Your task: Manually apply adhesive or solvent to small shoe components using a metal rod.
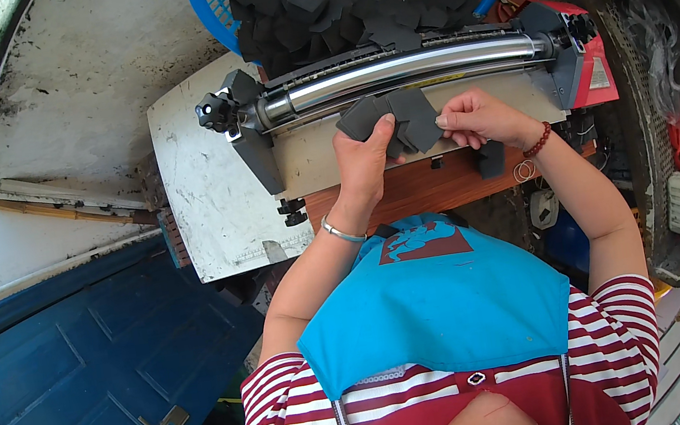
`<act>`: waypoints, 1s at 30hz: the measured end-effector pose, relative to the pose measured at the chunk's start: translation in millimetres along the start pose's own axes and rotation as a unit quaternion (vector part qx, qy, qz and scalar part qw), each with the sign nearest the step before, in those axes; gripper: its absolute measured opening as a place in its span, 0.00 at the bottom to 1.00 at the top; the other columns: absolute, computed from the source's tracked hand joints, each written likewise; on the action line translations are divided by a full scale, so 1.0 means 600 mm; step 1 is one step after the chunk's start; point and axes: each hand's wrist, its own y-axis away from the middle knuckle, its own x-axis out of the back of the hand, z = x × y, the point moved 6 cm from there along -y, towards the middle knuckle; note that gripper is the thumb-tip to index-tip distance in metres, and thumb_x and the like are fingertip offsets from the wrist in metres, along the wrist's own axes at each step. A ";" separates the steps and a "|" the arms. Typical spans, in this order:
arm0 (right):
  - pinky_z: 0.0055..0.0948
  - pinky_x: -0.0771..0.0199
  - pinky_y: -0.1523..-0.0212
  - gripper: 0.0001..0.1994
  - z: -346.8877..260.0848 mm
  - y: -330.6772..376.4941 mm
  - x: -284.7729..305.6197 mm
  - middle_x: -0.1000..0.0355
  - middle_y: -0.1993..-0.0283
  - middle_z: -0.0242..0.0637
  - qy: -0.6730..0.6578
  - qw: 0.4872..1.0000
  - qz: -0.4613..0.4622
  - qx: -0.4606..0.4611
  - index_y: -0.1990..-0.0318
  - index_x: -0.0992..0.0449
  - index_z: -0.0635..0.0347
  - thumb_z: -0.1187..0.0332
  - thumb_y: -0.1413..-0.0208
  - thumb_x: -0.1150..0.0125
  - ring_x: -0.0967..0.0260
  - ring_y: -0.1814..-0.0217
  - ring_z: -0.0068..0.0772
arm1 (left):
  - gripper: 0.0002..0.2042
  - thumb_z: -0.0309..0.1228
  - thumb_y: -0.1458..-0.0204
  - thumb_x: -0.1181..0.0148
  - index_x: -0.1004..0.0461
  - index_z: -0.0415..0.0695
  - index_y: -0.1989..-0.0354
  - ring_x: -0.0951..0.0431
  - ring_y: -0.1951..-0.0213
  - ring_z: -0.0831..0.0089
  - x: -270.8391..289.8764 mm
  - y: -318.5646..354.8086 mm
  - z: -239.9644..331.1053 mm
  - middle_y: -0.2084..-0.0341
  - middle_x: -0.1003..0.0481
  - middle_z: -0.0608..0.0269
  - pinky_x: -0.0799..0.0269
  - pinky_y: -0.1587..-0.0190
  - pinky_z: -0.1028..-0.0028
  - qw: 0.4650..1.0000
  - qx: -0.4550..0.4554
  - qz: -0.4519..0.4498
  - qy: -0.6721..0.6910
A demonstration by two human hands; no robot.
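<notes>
Several thin dark grey square pieces (pixel 414 116) are fanned out in front of the roller machine. My left hand (pixel 362 156) grips the bunch, thumb on top and fingers underneath. With thumb and fingertips my right hand (pixel 477 120) pinches the right edge of one square. Just beyond both hands lies the machine's shiny metal roller (pixel 415 67), above a beige feed board (pixel 310 160). A heap of similar dark squares (pixel 344 1) fills a blue plastic basket (pixel 206 8) behind the roller.
Black knobs (pixel 215 111) stick out at the machine's left end, and a red housing (pixel 598 73) closes its right end. A white board (pixel 206 197) lies to the left, near a blue door (pixel 56 369). At right stands a worn bin (pixel 648 157) with plastic bags.
</notes>
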 end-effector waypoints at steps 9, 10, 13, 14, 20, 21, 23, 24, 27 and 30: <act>0.12 0.47 0.87 0.15 0.014 -0.003 0.008 0.31 0.82 0.24 -0.003 1.000 0.011 -0.002 0.74 0.26 0.58 0.57 0.41 0.43 0.39 0.87 0.10 | 0.05 0.26 0.48 0.41 0.25 0.41 0.63 0.24 0.74 0.79 0.006 -0.001 0.007 0.72 0.24 0.66 0.29 0.82 0.80 0.999 -0.038 0.006 -0.018; 0.12 0.47 0.88 0.15 0.016 -0.004 0.013 0.30 0.82 0.25 -0.008 1.000 0.012 -0.004 0.73 0.26 0.59 0.57 0.41 0.43 0.38 0.87 0.11 | 0.05 0.26 0.48 0.42 0.24 0.41 0.64 0.24 0.74 0.79 0.014 0.000 0.010 0.72 0.24 0.66 0.29 0.82 0.80 0.998 -0.047 0.021 -0.033; 0.14 0.47 0.90 0.15 0.025 -0.007 0.040 0.30 0.82 0.27 0.078 0.992 0.061 -0.083 0.73 0.26 0.60 0.57 0.41 0.43 0.38 0.88 0.12 | 0.04 0.25 0.47 0.43 0.24 0.41 0.65 0.24 0.75 0.79 0.026 -0.003 0.016 0.72 0.24 0.67 0.29 0.82 0.80 0.996 -0.058 0.042 -0.057; 0.14 0.47 0.90 0.15 0.025 -0.013 0.043 0.30 0.82 0.27 0.076 0.992 0.061 -0.083 0.73 0.26 0.60 0.57 0.41 0.43 0.38 0.88 0.12 | 0.04 0.25 0.47 0.43 0.24 0.41 0.65 0.24 0.75 0.79 0.028 -0.002 0.017 0.73 0.24 0.67 0.29 0.82 0.80 0.995 -0.060 0.051 -0.067; 0.14 0.46 0.89 0.19 -0.012 -0.022 0.002 0.29 0.82 0.28 -0.001 0.997 0.069 0.026 0.77 0.26 0.59 0.54 0.41 0.43 0.38 0.88 0.13 | 0.04 0.26 0.47 0.43 0.24 0.41 0.65 0.24 0.75 0.80 0.011 -0.004 0.012 0.73 0.24 0.67 0.29 0.82 0.80 0.996 -0.060 0.039 -0.053; 0.14 0.46 0.89 0.19 -0.006 -0.021 -0.002 0.29 0.82 0.28 -0.001 0.997 0.069 0.026 0.77 0.26 0.59 0.54 0.41 0.43 0.38 0.88 0.13 | 0.04 0.26 0.47 0.43 0.24 0.41 0.65 0.24 0.75 0.80 0.011 -0.003 0.013 0.73 0.24 0.67 0.29 0.82 0.80 0.996 -0.060 0.039 -0.052; 0.14 0.46 0.89 0.18 -0.003 -0.022 -0.016 0.29 0.82 0.27 0.053 0.996 0.021 0.073 0.77 0.26 0.58 0.55 0.41 0.42 0.38 0.88 0.13 | 0.04 0.26 0.47 0.43 0.24 0.41 0.65 0.24 0.75 0.79 0.008 -0.002 0.014 0.72 0.24 0.67 0.29 0.82 0.80 0.998 -0.048 0.025 -0.028; 0.15 0.48 0.90 0.17 -0.002 -0.015 -0.011 0.29 0.82 0.28 0.051 0.998 0.018 0.016 0.77 0.27 0.58 0.57 0.42 0.41 0.38 0.88 0.13 | 0.04 0.26 0.47 0.43 0.24 0.41 0.65 0.24 0.75 0.79 0.010 -0.002 0.014 0.72 0.24 0.67 0.29 0.82 0.80 0.998 -0.047 0.024 -0.028; 0.16 0.48 0.90 0.17 0.021 -0.009 0.024 0.30 0.82 0.29 0.116 0.990 0.027 -0.081 0.76 0.26 0.60 0.57 0.42 0.41 0.38 0.89 0.14 | 0.05 0.26 0.47 0.42 0.25 0.41 0.64 0.24 0.74 0.78 0.016 -0.002 0.013 0.71 0.24 0.66 0.28 0.82 0.80 0.999 -0.044 0.013 -0.007; 0.16 0.48 0.91 0.18 0.021 -0.026 0.045 0.30 0.83 0.29 0.104 0.989 0.098 -0.024 0.75 0.26 0.62 0.56 0.41 0.43 0.39 0.89 0.14 | 0.06 0.27 0.47 0.42 0.25 0.40 0.63 0.23 0.74 0.78 0.013 -0.002 0.010 0.70 0.24 0.65 0.28 0.82 0.80 0.999 -0.039 0.011 -0.018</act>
